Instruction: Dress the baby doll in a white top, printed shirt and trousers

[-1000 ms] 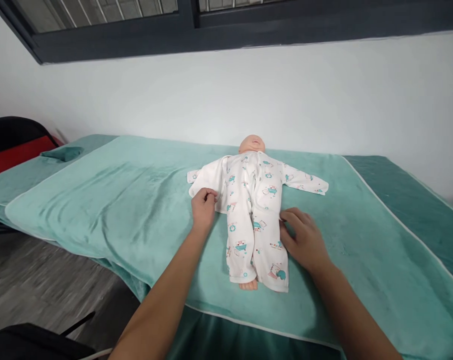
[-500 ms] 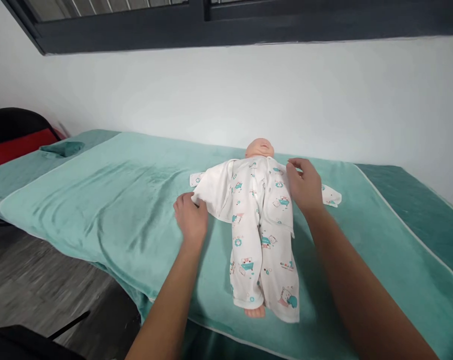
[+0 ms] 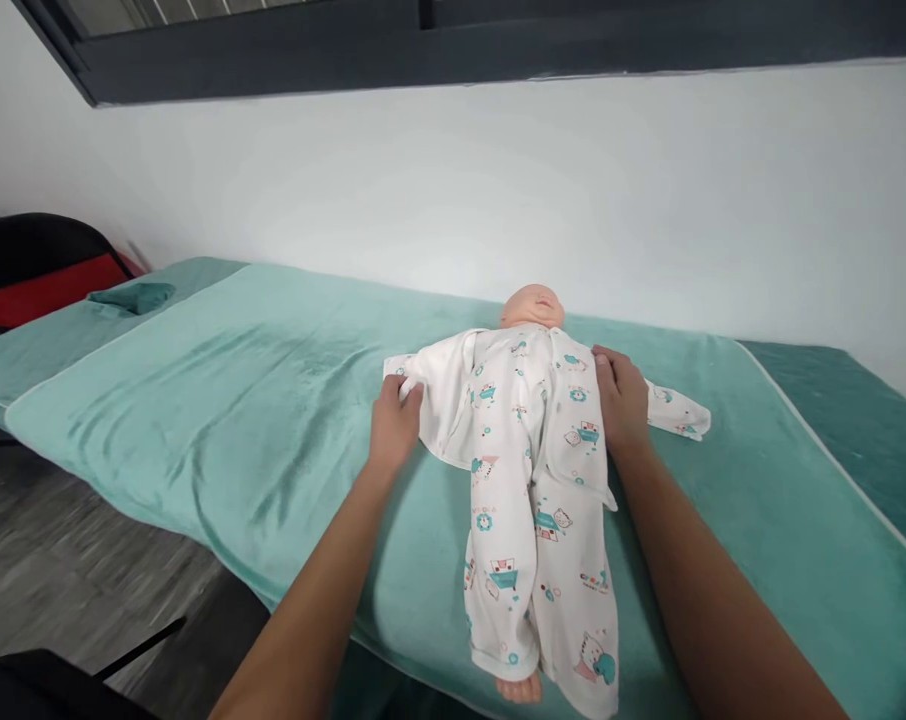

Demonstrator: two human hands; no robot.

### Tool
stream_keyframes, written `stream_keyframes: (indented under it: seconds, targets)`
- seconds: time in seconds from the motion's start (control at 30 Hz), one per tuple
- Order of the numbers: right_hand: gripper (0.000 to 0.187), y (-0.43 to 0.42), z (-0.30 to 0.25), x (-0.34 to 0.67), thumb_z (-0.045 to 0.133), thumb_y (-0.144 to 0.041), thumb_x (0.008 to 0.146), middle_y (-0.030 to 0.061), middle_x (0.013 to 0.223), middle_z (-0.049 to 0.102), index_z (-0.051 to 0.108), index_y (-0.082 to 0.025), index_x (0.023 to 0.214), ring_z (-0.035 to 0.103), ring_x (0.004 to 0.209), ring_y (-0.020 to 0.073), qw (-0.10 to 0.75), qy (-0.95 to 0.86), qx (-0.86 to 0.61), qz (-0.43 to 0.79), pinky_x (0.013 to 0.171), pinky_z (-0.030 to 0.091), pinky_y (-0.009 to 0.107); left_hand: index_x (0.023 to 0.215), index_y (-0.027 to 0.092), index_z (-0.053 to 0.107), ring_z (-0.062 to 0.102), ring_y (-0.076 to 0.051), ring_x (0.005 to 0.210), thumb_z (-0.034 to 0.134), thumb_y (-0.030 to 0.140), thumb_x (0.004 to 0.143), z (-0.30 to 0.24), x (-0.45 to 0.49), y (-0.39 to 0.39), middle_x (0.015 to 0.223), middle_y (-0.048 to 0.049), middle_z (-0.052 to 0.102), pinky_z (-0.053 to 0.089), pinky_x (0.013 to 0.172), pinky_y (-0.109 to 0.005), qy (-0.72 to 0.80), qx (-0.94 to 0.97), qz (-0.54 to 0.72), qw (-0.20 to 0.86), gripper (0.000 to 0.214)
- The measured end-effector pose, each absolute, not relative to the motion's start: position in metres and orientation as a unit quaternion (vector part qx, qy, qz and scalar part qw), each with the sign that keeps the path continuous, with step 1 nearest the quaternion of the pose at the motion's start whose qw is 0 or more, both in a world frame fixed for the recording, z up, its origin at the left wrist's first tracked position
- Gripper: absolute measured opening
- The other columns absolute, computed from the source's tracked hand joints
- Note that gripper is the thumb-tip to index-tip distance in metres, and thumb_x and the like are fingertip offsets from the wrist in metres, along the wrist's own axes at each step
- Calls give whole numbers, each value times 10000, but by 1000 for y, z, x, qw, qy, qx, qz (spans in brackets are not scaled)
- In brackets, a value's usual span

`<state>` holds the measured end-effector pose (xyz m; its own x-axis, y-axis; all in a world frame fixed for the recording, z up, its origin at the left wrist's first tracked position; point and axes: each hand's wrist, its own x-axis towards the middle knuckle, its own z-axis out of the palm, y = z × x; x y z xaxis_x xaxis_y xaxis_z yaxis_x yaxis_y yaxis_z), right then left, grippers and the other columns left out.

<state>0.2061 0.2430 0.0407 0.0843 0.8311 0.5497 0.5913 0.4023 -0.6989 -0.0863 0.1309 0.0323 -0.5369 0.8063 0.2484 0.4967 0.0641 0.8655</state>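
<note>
A baby doll [image 3: 532, 304] lies on its back on a teal towel [image 3: 235, 400], dressed in a white romper with teal prints [image 3: 524, 470]. My left hand [image 3: 394, 425] is closed on the folded-open left flap of the romper near the doll's sleeve. Fingers together, my right hand [image 3: 619, 400] rests on the doll's other shoulder where the right sleeve [image 3: 678, 412] begins. One bare foot [image 3: 519, 688] shows at the bottom of the romper legs.
The towel covers a teal-sheeted table [image 3: 835, 400] against a white wall under a dark window frame [image 3: 453, 50]. A small folded teal cloth [image 3: 132, 296] lies at the far left. A black and red chair [image 3: 40, 270] stands beyond it.
My right hand moved from the doll's hip up to its shoulder. My left hand kept to the left flap and shifted slightly. The view drew closer to the doll.
</note>
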Motion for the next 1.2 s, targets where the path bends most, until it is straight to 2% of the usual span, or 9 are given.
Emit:
stream_keyframes:
  seconds: [0.17,0.4,0.6,0.67,0.8,0.9,1.0,1.1,1.2]
  targets:
    - [409,239,39,208,465,-460,961,155,1248,708,697,-188,1159,608,1179,284,529,-647,-529,149,1057,415,517,921,213,543,532,-142,759,514,327,983,85,-24,126,836,13,591,420,706,-255,595,542,580,129,133]
    - [339,230,44,204,544,-420,909,127,1180,719,703,-186,1095,614,1123,269,552,-608,-538,192,1041,428,498,919,186,650,603,-174,817,469,291,1031,86,23,96,886,-36,682,451,744,-317,440,807,394,5,237]
    - [257,220,86,179,544,-290,892,87,1170,701,675,-213,1099,635,1045,225,592,-633,-464,184,928,498,405,1055,208,685,627,-188,928,507,168,987,44,13,76,971,-68,686,497,832,-369,491,636,595,-19,194]
    - [220,221,108,161,523,-283,907,76,1119,704,671,-223,1059,640,1000,220,535,-701,-439,174,871,512,382,1010,216,684,623,-189,937,485,180,997,40,11,73,964,-66,667,504,810,-360,519,592,616,19,203]
    - [116,231,133,110,597,-300,864,130,999,680,641,-199,826,618,999,306,298,-834,-459,77,804,500,432,859,214,641,606,-178,839,496,187,988,40,10,74,851,-42,644,489,734,-338,506,598,617,75,196]
    - [237,239,137,74,729,-315,767,137,780,614,559,-195,652,633,925,360,181,-859,-480,11,730,491,442,822,210,620,584,-162,768,509,156,969,41,10,76,788,-29,607,469,675,-317,488,612,617,80,191]
    - [279,244,139,56,751,-194,712,78,580,515,516,-197,560,645,727,310,78,-856,-511,-4,653,473,402,804,206,607,555,-143,714,520,120,952,41,10,78,747,-14,575,440,620,-290,475,617,623,75,191]
    - [169,248,143,65,655,-88,719,69,568,515,562,-190,621,617,622,257,66,-834,-547,-7,600,446,362,784,202,585,539,-131,692,525,93,941,42,10,78,732,-7,567,429,608,-279,462,623,628,72,200]
    - [65,250,142,92,565,-144,796,93,654,567,604,-191,774,589,625,243,178,-788,-589,-1,586,433,352,796,203,589,535,-133,676,520,90,939,42,10,77,729,-9,561,427,595,-281,449,634,627,65,196]
